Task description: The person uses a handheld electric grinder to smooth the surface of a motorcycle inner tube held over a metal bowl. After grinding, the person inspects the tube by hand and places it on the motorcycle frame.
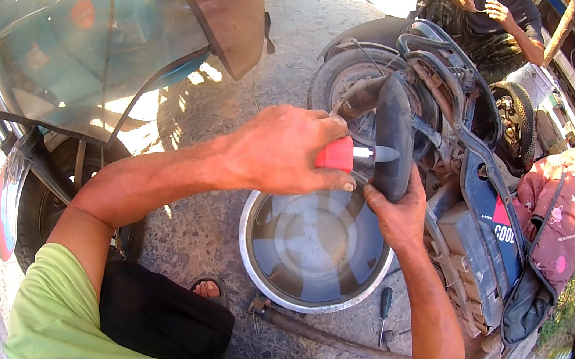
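Rough concrete [193,240] is carrying a metal bowl [306,306], water [308,238] lying inside. Over its far-right edge a black tube [394,125] is arching, long axis running away from the wearer; left hand [284,151] is gripping a red-handled tool [336,154], tip pointing right across it, right hand [403,213] pinching the tube's near part.
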`<state>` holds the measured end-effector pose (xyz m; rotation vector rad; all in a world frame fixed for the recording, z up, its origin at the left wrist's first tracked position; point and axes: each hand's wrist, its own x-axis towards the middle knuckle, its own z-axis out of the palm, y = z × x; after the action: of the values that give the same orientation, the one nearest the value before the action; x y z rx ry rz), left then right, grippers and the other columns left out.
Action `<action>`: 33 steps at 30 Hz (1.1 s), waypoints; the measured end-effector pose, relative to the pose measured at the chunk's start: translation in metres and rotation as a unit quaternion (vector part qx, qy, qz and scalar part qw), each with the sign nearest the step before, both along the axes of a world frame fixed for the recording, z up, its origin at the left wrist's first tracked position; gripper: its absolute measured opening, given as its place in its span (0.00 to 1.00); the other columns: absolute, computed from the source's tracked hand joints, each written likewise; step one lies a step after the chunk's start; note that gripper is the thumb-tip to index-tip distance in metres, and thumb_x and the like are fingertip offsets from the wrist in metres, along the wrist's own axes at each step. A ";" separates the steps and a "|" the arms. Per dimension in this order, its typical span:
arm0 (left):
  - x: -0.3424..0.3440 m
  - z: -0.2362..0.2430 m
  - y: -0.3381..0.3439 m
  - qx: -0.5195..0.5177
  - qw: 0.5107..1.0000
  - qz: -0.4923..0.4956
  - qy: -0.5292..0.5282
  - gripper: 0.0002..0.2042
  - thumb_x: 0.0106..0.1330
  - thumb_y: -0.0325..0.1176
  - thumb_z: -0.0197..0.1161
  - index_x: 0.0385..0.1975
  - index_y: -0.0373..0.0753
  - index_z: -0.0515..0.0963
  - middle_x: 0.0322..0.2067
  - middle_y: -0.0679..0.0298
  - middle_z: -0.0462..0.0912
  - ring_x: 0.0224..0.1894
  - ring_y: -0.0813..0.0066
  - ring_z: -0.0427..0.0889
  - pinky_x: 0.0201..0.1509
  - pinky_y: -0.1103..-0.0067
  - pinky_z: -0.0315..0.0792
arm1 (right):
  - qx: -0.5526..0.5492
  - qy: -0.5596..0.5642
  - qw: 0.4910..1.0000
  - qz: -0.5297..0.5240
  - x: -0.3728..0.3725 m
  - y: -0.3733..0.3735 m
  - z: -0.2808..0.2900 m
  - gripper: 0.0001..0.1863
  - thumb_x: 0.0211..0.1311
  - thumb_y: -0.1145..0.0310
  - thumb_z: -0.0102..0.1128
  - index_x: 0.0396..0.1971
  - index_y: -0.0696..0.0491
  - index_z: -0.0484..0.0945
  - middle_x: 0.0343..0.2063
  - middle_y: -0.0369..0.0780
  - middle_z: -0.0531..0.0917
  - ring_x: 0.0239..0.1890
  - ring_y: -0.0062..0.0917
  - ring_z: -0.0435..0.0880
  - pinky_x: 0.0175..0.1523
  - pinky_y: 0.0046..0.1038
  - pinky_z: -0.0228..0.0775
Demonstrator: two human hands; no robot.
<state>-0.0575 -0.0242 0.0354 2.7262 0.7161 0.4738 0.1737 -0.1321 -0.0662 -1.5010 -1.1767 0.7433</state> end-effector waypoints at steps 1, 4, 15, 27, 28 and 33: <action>0.000 -0.001 -0.001 0.002 1.000 0.001 0.000 0.31 0.59 0.57 0.77 0.44 0.31 0.81 0.36 0.47 0.84 0.39 0.42 0.86 0.43 0.57 0.80 | -0.003 -0.004 1.000 -0.002 0.000 0.000 0.001 0.41 0.54 0.71 0.75 0.71 0.57 0.70 0.52 0.41 0.85 0.51 0.23 0.82 0.60 0.31 0.76; 0.001 0.000 -0.001 0.003 1.000 0.004 0.003 0.32 0.59 0.57 0.77 0.45 0.31 0.81 0.36 0.46 0.85 0.39 0.42 0.87 0.43 0.56 0.80 | 0.000 -0.015 1.000 -0.004 -0.002 -0.001 0.004 0.42 0.54 0.71 0.75 0.71 0.57 0.70 0.53 0.42 0.85 0.52 0.24 0.83 0.60 0.31 0.76; 0.001 0.000 -0.002 0.005 1.000 0.011 0.000 0.31 0.60 0.58 0.76 0.43 0.31 0.81 0.36 0.46 0.85 0.39 0.42 0.86 0.43 0.56 0.79 | 0.009 -0.053 0.998 -0.009 -0.004 0.000 0.002 0.43 0.53 0.70 0.76 0.72 0.57 0.70 0.54 0.45 0.86 0.54 0.27 0.85 0.62 0.33 0.76; -0.002 0.004 0.003 -0.004 0.999 0.000 -0.051 0.28 0.59 0.55 0.77 0.38 0.31 0.80 0.36 0.44 0.86 0.42 0.40 0.87 0.46 0.56 0.80 | 0.010 0.010 1.000 -0.007 0.004 0.001 -0.002 0.41 0.54 0.72 0.75 0.70 0.57 0.71 0.44 0.39 0.87 0.46 0.23 0.85 0.57 0.30 0.78; -0.003 0.005 0.003 -0.009 0.999 0.000 -0.039 0.28 0.59 0.55 0.77 0.39 0.31 0.80 0.36 0.44 0.86 0.42 0.40 0.87 0.46 0.56 0.80 | 0.000 0.015 1.000 -0.006 0.004 0.001 0.001 0.40 0.54 0.72 0.75 0.70 0.57 0.71 0.43 0.38 0.87 0.45 0.22 0.85 0.56 0.30 0.78; -0.003 0.003 0.003 -0.021 1.000 0.001 -0.005 0.29 0.60 0.55 0.76 0.41 0.30 0.80 0.38 0.44 0.86 0.43 0.41 0.87 0.48 0.56 0.80 | 0.000 0.043 0.999 -0.003 0.004 -0.001 0.004 0.36 0.56 0.73 0.74 0.67 0.57 0.73 0.39 0.36 0.87 0.42 0.20 0.85 0.52 0.29 0.79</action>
<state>-0.0603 -0.0212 0.0386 2.6826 0.7195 0.4666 0.1773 -0.1327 -0.0618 -1.4591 -1.1071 0.7953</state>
